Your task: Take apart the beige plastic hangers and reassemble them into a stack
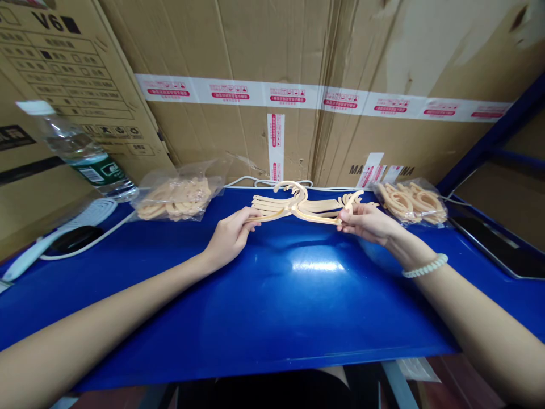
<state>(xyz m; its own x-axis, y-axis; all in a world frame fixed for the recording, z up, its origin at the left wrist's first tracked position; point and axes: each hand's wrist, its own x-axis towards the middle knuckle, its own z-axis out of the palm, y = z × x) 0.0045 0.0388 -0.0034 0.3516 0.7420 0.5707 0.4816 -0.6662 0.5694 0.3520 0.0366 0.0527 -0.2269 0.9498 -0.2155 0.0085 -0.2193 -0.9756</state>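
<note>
Hanger (292, 209), peach, one: judged light, stiff and rather smooth, best taken at both ends, left hand (231, 236) pinching the left, right hand (369, 222) the right.

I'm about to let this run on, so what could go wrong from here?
The front hanger, held between the left hand and right hand, might catch on the hangers piled close behind it and drag some along. The right hand is also close to the clear bag at its outer side, and could nudge it.
</note>
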